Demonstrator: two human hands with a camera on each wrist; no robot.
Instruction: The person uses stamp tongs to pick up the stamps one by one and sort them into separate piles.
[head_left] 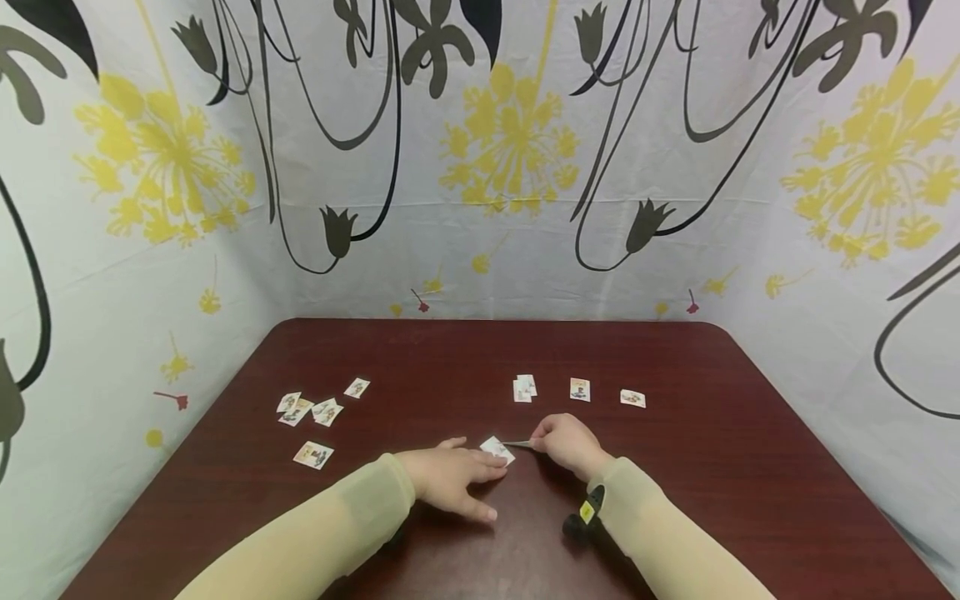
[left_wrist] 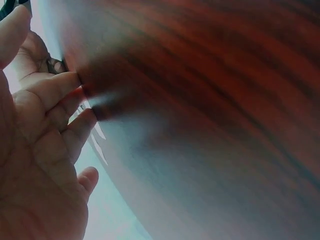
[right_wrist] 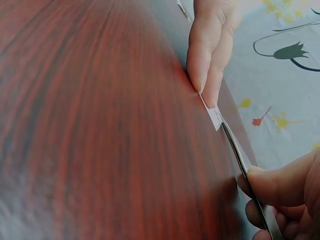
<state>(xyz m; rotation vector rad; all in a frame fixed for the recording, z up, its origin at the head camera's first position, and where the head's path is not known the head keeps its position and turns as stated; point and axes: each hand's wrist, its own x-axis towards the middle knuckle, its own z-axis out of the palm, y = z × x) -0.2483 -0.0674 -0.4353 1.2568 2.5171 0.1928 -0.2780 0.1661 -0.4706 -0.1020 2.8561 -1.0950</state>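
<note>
Dark-red, wood-grained table (head_left: 435, 354) beneath both hands. Left hand (head_left: 450, 481) palm down, fingers extended, fingertips resting on a small white card (head_left: 491, 445). Right hand (head_left: 572, 447) pinches slim tweezers (head_left: 517, 443), tips at the card's edge on that hand's side. Printed cards (head_left: 312, 455) scattered left of the left hand, some overlapping; further cards (head_left: 580, 390) beyond the right hand.

Left arm (head_left: 322, 529), extended from 7 o'clock toward 2; left hand (head_left: 450, 477), palm down, fingers (left_wrist: 82, 131) spread and nearly straight, thumb (head_left: 476, 509) angled out toward 4. Right arm (head_left: 667, 525), extended from 5 o'clock toward 11; right hand (head_left: 570, 443), in a pinch, thumb (right_wrist: 280, 184) opposed to curled fingers (right_wrist: 255, 214), tips between 9 and 10.
</note>
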